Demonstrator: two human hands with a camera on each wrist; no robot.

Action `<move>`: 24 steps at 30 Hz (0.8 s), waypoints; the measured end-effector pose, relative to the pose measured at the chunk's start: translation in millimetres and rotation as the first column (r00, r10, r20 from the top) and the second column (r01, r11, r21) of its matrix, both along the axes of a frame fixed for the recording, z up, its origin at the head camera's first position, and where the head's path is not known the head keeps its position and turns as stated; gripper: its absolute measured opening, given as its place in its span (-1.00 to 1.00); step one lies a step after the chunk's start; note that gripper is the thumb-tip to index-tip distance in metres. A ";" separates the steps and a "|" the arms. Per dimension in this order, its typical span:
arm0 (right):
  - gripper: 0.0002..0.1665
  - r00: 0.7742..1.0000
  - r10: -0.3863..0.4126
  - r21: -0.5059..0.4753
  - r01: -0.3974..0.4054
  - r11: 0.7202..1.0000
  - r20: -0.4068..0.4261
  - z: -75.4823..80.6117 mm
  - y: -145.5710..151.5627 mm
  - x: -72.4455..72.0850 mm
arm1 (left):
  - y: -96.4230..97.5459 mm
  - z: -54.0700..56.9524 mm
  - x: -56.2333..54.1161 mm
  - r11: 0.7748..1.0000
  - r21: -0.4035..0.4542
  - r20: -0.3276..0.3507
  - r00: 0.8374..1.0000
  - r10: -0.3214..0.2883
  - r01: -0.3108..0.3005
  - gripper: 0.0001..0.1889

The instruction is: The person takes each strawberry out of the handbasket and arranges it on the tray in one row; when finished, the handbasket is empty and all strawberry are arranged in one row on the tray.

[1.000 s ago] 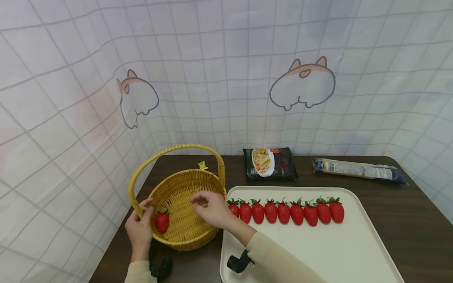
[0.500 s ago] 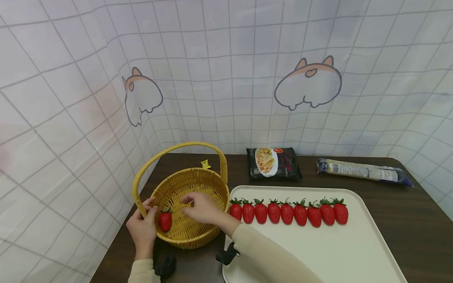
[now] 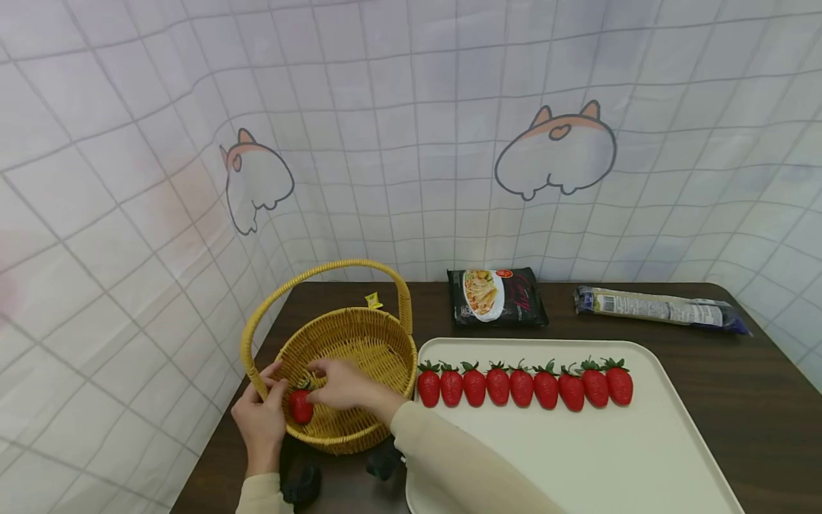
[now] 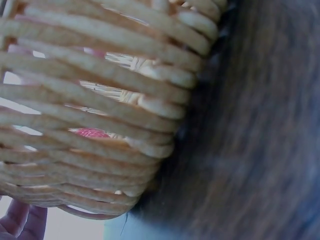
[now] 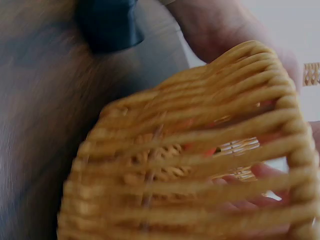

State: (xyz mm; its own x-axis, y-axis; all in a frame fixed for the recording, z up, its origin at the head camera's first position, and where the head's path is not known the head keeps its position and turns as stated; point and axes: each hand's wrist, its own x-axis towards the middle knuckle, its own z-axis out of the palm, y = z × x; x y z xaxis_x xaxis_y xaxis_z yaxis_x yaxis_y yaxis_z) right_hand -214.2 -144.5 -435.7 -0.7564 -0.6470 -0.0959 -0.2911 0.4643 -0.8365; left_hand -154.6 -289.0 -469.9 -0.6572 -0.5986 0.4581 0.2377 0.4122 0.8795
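A yellow wicker basket with a tall arched handle stands at the left of the table. My left hand grips its left rim beside the foot of the handle, thumb on the inner side. One red strawberry with green leaves lies inside, against the left wall. Over the basket, my right hand reaches in with thumb and fingers apart, the thumb right at the strawberry's side and the fingers close over its leaves. Through the weave in the left wrist view, a bit of the strawberry shows red.
Right of the basket, a cream tray bears a row of several strawberries. Behind it lie a black food packet and a long clear-and-blue packet. A small yellow wrapper lies behind the basket, near the cloth backdrop.
My right hand has moved left and down inside the basket, up to the strawberry. The left hand keeps its grip on the rim, and the basket has stayed in place.
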 end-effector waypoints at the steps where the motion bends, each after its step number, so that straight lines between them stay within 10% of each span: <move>1: -0.34 0.999 -0.002 -0.015 0.002 1.000 0.039 -2.5 -0.8 -0.7 | 2.4 3.0 2.1 1.000 0.001 0.002 1.000 -0.004 0.004 -0.85; 7: -0.29 0.964 0.017 -0.166 0.028 0.986 0.267 -13.3 -2.5 -4.5 | 10.4 15.6 9.1 0.999 -0.009 0.003 1.000 -0.030 0.030 -0.86; 24: -0.35 0.956 0.238 -0.063 -0.230 0.971 0.171 -17.5 -6.2 -0.9 | 7.5 14.0 9.2 0.996 0.026 -0.002 0.997 -0.081 0.081 -0.86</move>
State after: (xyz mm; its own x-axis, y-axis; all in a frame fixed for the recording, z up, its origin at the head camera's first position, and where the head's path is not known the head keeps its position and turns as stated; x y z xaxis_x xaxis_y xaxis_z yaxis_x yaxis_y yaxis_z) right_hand -215.2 -150.7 -453.1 -0.5567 -0.8104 -0.1827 -0.2340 0.3640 -0.9015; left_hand -145.3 -281.5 -455.8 -0.7039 -0.5550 0.4433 0.2702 0.3680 0.8897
